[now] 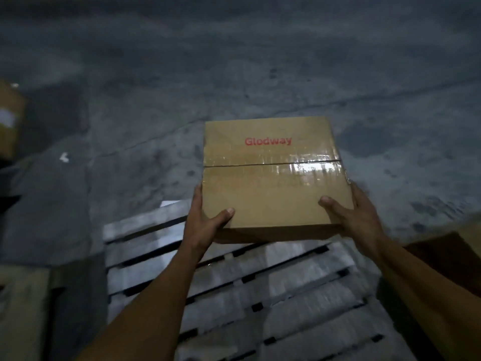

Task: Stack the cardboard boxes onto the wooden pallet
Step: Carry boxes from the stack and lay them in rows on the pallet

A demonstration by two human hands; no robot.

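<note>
A grey slatted wooden pallet (286,295) filled the lower centre of the frame. At its far edge, mid-frame, the left hand (205,222) and right hand (356,214) gripped a taped cardboard box (273,183) printed "Glodway", thumbs curled over its top, fingers along its sides. Beyond lay stained concrete floor (234,74); another carton (10,118) sat blurred at the left edge

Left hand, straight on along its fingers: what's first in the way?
The left hand grips the cardboard box at its left edge, so it would slide along that side. Past it only concrete floor shows, though depth is unclear.
</note>
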